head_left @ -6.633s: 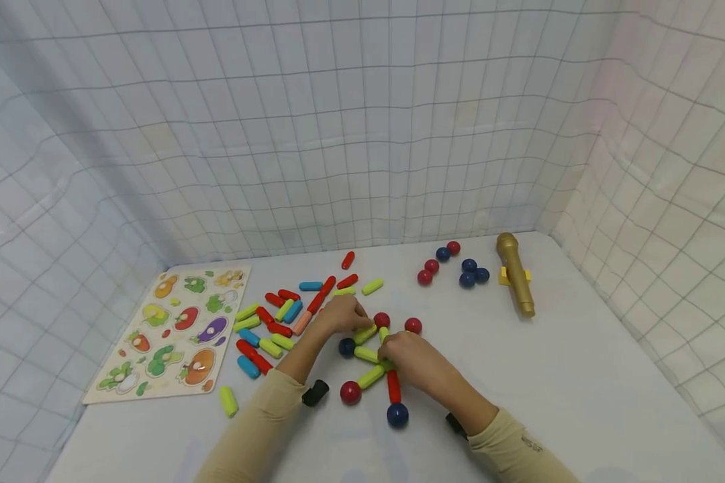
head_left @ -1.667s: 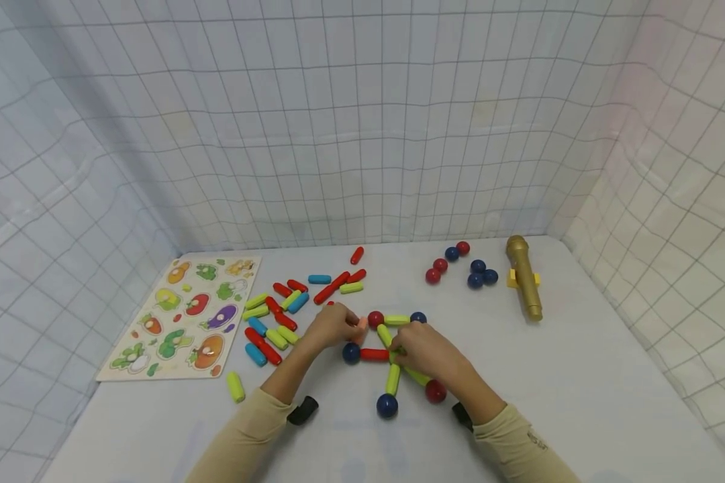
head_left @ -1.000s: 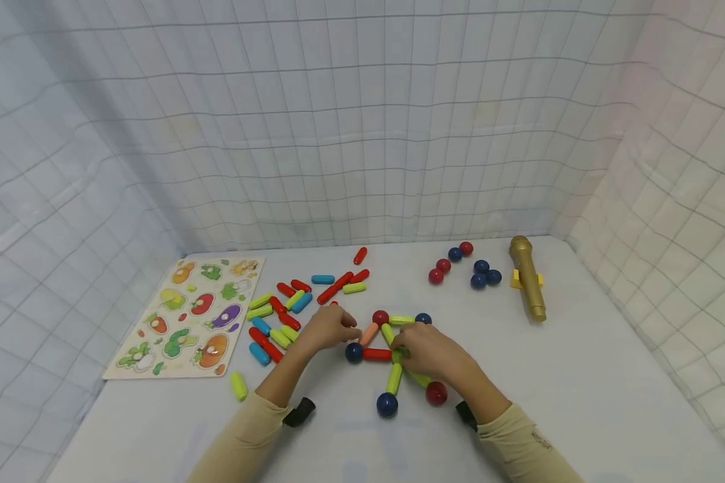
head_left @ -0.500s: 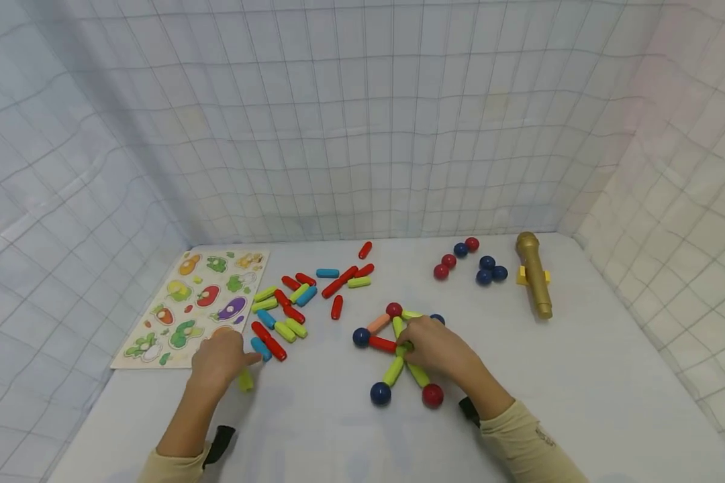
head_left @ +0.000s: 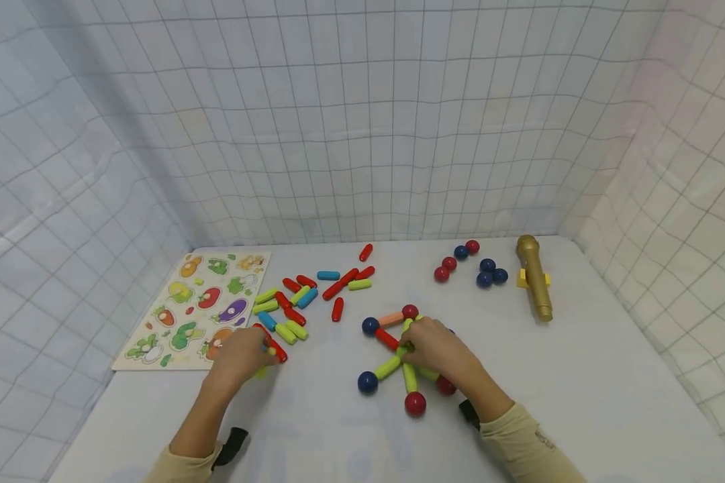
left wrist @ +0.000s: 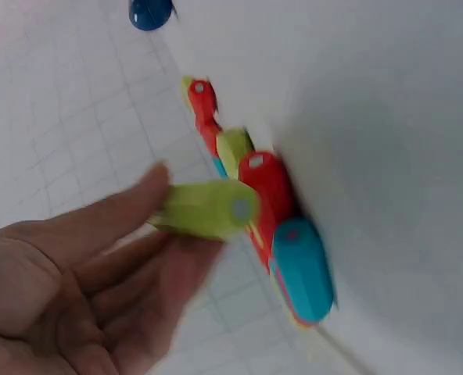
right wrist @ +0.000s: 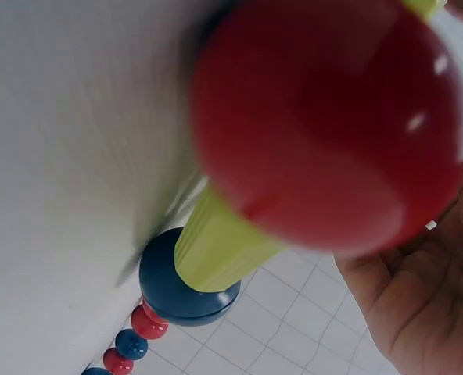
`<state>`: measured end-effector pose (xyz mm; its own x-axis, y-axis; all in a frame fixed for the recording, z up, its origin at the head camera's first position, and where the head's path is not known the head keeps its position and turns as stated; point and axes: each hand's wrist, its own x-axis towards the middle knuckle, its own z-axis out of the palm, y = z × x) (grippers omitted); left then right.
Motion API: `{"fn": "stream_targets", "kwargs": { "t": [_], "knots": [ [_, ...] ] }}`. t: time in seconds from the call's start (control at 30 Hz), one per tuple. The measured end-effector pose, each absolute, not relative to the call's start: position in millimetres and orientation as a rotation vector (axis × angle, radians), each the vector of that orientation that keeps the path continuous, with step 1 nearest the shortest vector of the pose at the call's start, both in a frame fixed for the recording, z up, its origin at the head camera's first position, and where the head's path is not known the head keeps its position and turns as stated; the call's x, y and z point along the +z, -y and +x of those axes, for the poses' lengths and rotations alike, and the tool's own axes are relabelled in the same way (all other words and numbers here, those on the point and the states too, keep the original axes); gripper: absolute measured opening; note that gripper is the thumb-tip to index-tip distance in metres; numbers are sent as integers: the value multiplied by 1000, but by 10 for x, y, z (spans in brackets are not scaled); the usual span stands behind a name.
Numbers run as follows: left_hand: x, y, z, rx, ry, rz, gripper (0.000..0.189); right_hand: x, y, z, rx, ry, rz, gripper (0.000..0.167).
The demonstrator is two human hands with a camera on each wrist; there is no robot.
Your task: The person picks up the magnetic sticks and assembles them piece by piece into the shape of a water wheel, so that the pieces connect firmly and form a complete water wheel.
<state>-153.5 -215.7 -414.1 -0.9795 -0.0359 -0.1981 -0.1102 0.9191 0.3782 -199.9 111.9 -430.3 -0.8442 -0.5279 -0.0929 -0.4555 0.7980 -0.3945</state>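
Well left of the ball-and-rod structure point(head_left: 402, 355), my left hand point(head_left: 239, 360) is pinching a lime-green rod point(left wrist: 204, 209); my right hand point(head_left: 433, 344) is gripping the structure near its centre. I am seemingly adding parts; the next move is probably requiring careful joining.

From the person's head, we look forward and down over the surface point(head_left: 314, 416), with the ball-and-stick figure point(head_left: 388, 339) near the middle and gridded cloth point(head_left: 368, 134) behind it. From left of the figure, the left wrist camera gives us a low, sideways-tilted view past a lime stick point(left wrist: 204, 209) close to the lens; it shares the loose sticks point(head_left: 302, 296) with the head view. The right wrist camera, also tilted, brings us nearest the figure, its red ball point(right wrist: 333, 117) looming; the head view shares the loose balls point(head_left: 487, 265) beyond.
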Motion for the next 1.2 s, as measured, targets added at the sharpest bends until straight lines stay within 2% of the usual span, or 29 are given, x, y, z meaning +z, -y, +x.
{"fn": "stream_targets", "kwargs": {
  "t": [0.17,0.33,0.7,1.2],
  "knots": [
    [-4301,1815,-1776,1144,-2678,15,32,-4307,-1121,-1997,-557,-2781,-764,18],
    [-4485,1498,-1926,1417,-2400,-81,34,-4310,-1118,-1991,-555,-2780,-759,18],
    [-4541,1291,-2005,1516,-2221,-207,30,-4298,-1101,-1994,-505,-2786,-759,20],
    [-4577,1134,-2102,1272,-2350,-139,28,-4310,-1084,-1998,-491,-2782,-777,19]
  ]
}}
